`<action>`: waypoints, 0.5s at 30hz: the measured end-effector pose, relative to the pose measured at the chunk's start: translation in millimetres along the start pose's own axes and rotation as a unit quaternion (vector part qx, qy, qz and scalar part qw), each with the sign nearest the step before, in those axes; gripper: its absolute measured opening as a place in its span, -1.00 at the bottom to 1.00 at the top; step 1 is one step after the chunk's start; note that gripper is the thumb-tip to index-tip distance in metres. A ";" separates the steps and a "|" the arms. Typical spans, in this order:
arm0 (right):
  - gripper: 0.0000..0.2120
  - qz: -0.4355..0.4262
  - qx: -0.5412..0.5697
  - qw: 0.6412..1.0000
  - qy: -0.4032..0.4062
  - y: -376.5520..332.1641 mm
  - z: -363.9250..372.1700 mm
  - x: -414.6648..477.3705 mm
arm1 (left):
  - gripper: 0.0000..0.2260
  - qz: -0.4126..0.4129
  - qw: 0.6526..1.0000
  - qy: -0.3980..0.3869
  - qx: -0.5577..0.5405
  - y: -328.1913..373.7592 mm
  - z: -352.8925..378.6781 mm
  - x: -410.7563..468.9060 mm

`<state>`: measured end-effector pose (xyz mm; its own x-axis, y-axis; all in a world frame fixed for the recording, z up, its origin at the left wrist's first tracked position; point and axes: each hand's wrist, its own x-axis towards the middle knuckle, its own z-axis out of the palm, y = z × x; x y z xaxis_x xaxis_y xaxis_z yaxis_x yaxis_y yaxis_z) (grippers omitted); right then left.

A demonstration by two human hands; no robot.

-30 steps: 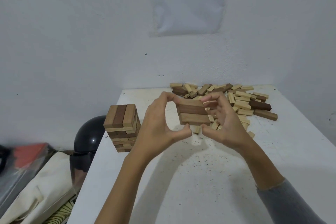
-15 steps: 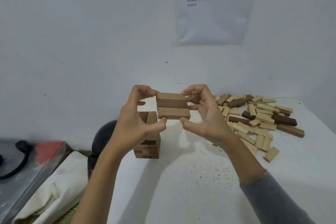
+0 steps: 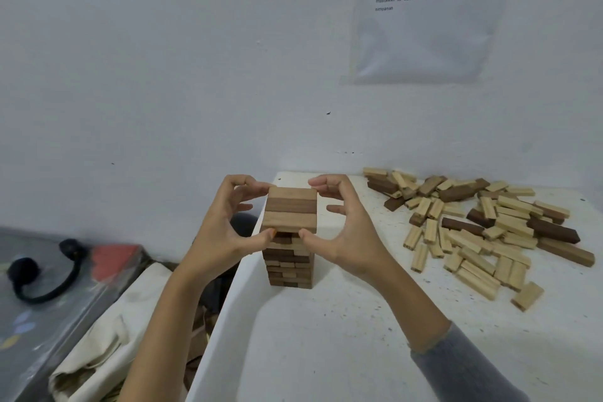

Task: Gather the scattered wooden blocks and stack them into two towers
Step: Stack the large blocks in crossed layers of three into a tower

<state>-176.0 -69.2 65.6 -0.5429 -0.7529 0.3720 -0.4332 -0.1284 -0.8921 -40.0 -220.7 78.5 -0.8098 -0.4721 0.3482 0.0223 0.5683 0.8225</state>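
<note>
Both the left hand (image 3: 225, 232) and right hand (image 3: 342, 232) pinch a three-block layer (image 3: 290, 209) just above the tower (image 3: 288, 263) at the table (image 3: 326, 352) edge, so next, I judge, comes squaring and gentle release.

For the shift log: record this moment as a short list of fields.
held: layer of three blocks, side by side, dark one in the middle
left hand: grip on the layer's left side
right hand: grip on its right side
tower: directly under the layer, near the table's left edge
loose blocks: scattered at right
second tower: none in view
</note>
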 end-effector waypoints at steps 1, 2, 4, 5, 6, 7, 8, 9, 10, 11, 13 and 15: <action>-0.44 0.006 0.000 1.000 -0.001 0.2 2.7 0.1 | -0.48 -0.004 1.000 -0.001 -0.002 -2.5 -1.6 -0.8; -0.44 0.013 0.000 1.000 -0.002 0.6 5.3 0.3 | -0.48 -0.007 1.000 -0.002 -0.004 -4.7 -3.0 -1.7; -0.43 0.027 -0.006 1.000 -0.005 1.6 9.7 0.7 | -0.48 -0.015 1.000 -0.005 -0.007 -9.2 -5.5 -3.3; -0.43 0.031 -0.012 0.999 -0.004 2.3 11.4 0.9 | -0.48 -0.019 1.000 -0.007 -0.009 -11.3 -6.1 -3.7; -0.43 0.034 -0.017 0.999 -0.003 3.0 12.7 0.8 | -0.47 -0.024 1.000 -0.010 -0.011 -13.0 -6.2 -4.1; -0.43 0.037 -0.021 0.999 -0.001 3.4 13.4 0.5 | -0.47 -0.030 0.999 -0.012 -0.011 -14.2 -5.8 -4.2; -0.43 0.039 -0.023 0.999 0.001 3.6 13.9 0.3 | -0.47 -0.034 0.999 -0.013 -0.012 -15.4 -5.3 -4.3; -0.43 0.041 -0.022 0.999 0.003 3.7 14.2 0.2 | -0.47 -0.036 0.999 -0.012 -0.012 -16.5 -4.7 -4.0; -0.43 0.041 -0.021 0.999 0.005 3.7 14.4 0.1 | -0.47 -0.036 0.999 -0.011 -0.013 -17.6 -4.4 -4.0; -0.44 0.041 -0.019 0.999 0.007 3.5 14.5 0.1 | -0.47 -0.037 0.999 -0.010 -0.012 -18.2 -4.4 -3.5; -0.44 0.044 -0.017 0.999 0.006 3.5 14.8 0.3 | -0.48 -0.039 0.999 -0.011 -0.007 -20.0 -4.3 -2.6; -0.45 0.050 -0.016 0.999 0.004 4.0 15.3 0.1 | -0.48 -0.041 0.999 -0.015 -0.007 -22.0 -3.8 -2.3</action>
<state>-166.8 -79.7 58.2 -0.5899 -0.7558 0.2843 -0.3991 -0.0331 -0.9163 -36.4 -234.7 61.3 -0.8261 -0.4969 0.2659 -0.0373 0.5190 0.8540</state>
